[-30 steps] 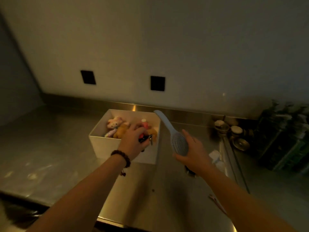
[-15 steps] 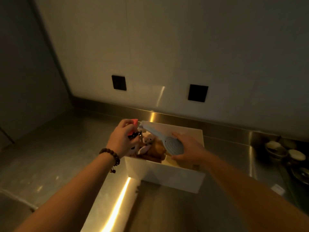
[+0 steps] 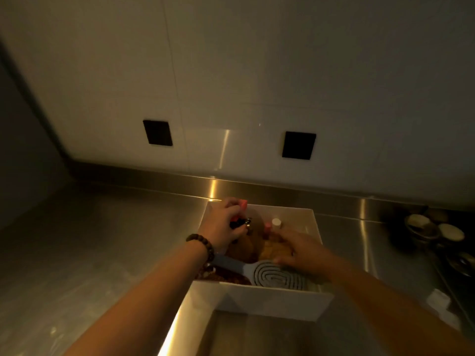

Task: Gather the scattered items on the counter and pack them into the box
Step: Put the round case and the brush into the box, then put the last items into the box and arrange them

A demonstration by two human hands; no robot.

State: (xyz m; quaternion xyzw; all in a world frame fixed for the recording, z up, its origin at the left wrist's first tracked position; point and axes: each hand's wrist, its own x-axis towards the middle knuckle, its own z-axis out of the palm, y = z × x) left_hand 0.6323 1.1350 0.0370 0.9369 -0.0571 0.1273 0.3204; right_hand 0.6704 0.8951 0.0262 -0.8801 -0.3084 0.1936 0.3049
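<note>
A white box (image 3: 270, 301) sits on the steel tabletop (image 3: 90, 240) in the lower middle of the frame, close to the raised back edge under the pale wall (image 3: 231, 73).

The left hand (image 3: 225, 227) is over the box's upper left corner, its grip closed around a small red and black item (image 3: 240, 222), apparently with a metal ring; what it is exactly cannot be told. A dark bead bracelet (image 3: 203, 246) circles that wrist.

The right hand (image 3: 300, 249) reaches into the right half of the box. It is blurred, its fingers look stretched out and fairly flat, and its lower edge lies against the head of a grey-blue hairbrush (image 3: 277, 277); I cannot tell whether it presses the brush or only touches it. The brush lies inside the box along the near wall, head to the right, handle running left under the left wrist.

Also in the box are a brown plush toy (image 3: 246, 246) in the middle and two small capped bottles, one pink (image 3: 267, 227) and one white (image 3: 276, 223), standing toward the far wall.

Two black square wall plates (image 3: 299, 145) are set in the wall above. At the right edge of the frame several small round dishes (image 3: 437, 229) stand on the tabletop in shadow, and a small white object (image 3: 438, 300) lies near the lower right.
</note>
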